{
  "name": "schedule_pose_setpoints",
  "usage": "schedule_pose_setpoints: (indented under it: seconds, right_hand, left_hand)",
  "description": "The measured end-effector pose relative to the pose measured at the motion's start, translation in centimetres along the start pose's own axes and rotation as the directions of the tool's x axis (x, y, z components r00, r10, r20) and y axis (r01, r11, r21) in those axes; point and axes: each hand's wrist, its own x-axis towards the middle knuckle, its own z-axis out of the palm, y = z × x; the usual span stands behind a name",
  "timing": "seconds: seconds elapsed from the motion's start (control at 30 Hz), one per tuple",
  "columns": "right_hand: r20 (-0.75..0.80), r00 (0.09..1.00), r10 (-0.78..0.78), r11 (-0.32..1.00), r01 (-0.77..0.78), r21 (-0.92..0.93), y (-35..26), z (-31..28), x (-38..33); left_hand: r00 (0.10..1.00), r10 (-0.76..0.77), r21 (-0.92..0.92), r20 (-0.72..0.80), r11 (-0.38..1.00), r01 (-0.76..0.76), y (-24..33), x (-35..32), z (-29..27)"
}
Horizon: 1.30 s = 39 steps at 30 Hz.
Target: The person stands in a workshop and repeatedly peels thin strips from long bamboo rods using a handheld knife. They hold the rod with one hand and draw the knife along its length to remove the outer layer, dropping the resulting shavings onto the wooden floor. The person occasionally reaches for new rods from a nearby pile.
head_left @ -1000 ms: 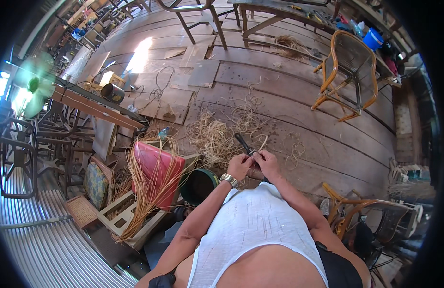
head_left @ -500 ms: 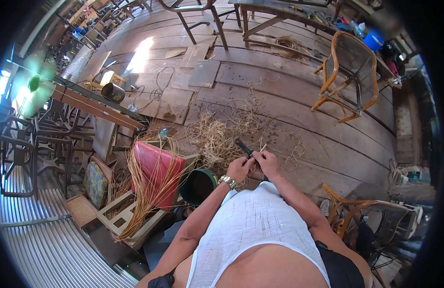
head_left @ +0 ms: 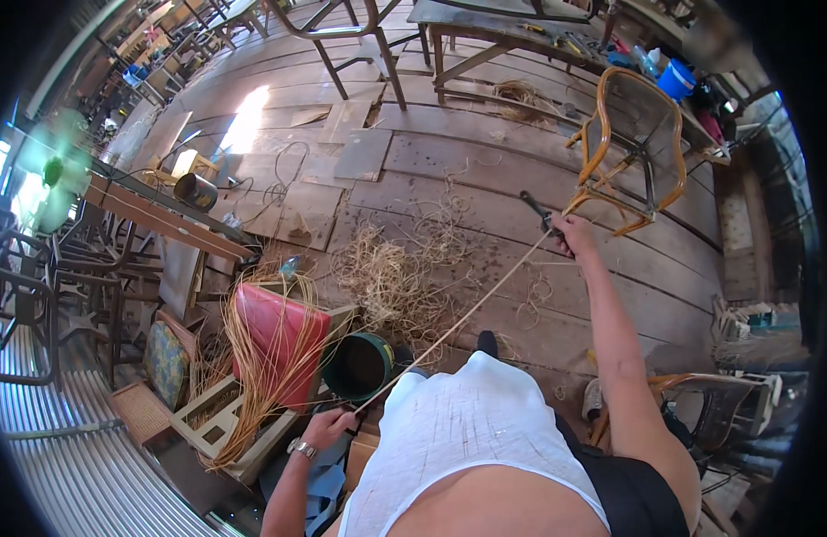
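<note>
A long pale cane strip (head_left: pixel 471 316) runs taut and slanting across my front, from low on the left up to the right. Its lower end is pinched in my left hand (head_left: pixel 328 429), which wears a metal wristwatch. My right hand (head_left: pixel 575 238), arm stretched forward, is closed around a dark-handled tool (head_left: pixel 532 203) and the strip's upper part; whether the tool has a blade cannot be made out. Beneath the strip, a tangled heap of cane shavings (head_left: pixel 386 277) lies on the floor. The green bucket (head_left: pixel 331 370) stands near my left hand.
A red seat (head_left: pixel 279 327) draped with long cane strands (head_left: pixel 237 407) lies at left by a wooden frame. Rattan chairs stand at upper right (head_left: pixel 681 170) and lower right (head_left: pixel 699 383). A workbench (head_left: pixel 467 22) is at the back, a spinning fan (head_left: pixel 54 170) at far left.
My hands were together in front of me and have moved far apart. The left went down and left, the right forward and right, with the cane strip stretched between them.
</note>
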Motion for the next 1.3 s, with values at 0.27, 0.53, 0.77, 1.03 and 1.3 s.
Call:
schedule_pose_setpoints:
  seconds: [0.27, 0.53, 0.77, 1.03, 1.3]
  right_hand:
    - [0.119, 0.992, -0.045, 0.998, 0.050, -0.040, 0.9, 13.1, -9.1]
    - [0.133, 0.990, 0.037, 0.996, -0.025, -0.089, 2.8, 17.7, -12.9]
    - [-0.274, 0.942, 0.193, 0.973, -0.148, 0.177, 6.7, -5.7, -3.0]
    - [-0.208, 0.978, -0.029, 0.966, -0.026, -0.256, 11.3, 7.5, -8.4]
    - [-0.184, 0.983, -0.016, 0.978, -0.023, -0.209, 5.6, 14.9, -15.1]
  left_hand:
    - [0.960, 0.234, -0.183, -0.155, 0.948, -0.261, 9.7, 15.1, 3.2]
    - [0.857, 0.430, 0.035, -0.283, 0.898, -0.439, 15.9, 20.6, 9.5]
    - [0.983, 0.168, -0.002, -0.073, 0.986, -0.169, -1.6, 3.1, -1.2]
    - [0.989, 0.124, 0.183, -0.083, 0.977, -0.107, -1.5, 13.1, 1.0]
    - [0.921, 0.123, -0.473, 0.368, 0.878, 0.072, 18.7, 23.2, 10.0]
